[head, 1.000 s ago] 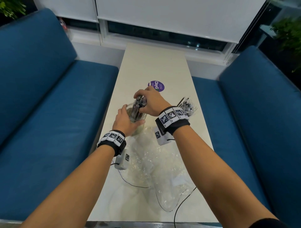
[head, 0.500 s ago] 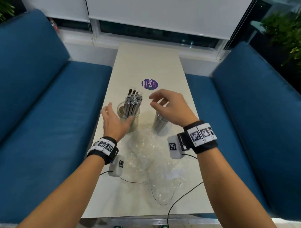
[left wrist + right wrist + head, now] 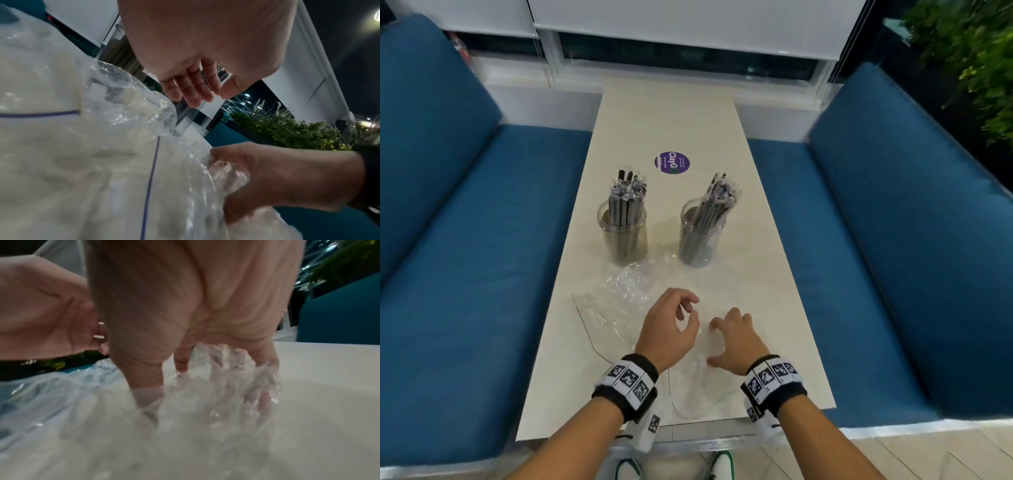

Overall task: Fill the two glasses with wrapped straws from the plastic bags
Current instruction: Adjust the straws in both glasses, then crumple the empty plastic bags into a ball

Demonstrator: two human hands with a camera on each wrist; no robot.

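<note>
Two clear glasses stand side by side at mid-table, the left glass (image 3: 624,240) and the right glass (image 3: 700,240), each packed with dark wrapped straws (image 3: 625,198) that stick up past the rim. Nearer me lie two empty, crumpled plastic bags, one (image 3: 625,291) just before the glasses and one (image 3: 693,387) by the near edge. My right hand (image 3: 714,342) claws into the nearer bag (image 3: 205,426), bunching film (image 3: 230,168) between thumb and fingers. My left hand (image 3: 686,313) hovers beside it, fingers (image 3: 193,97) loosely curled and holding nothing.
The long cream table (image 3: 671,113) carries a round purple sticker (image 3: 672,162) beyond the glasses. Blue sofas flank it on the left (image 3: 465,274) and right (image 3: 876,257). Thin cables (image 3: 585,329) trail from the wrist cameras over the near tabletop.
Both hands have drawn back from the glasses toward the near table edge. The right hand has come down onto the nearer plastic bag and bunched it; the left now hovers beside it.
</note>
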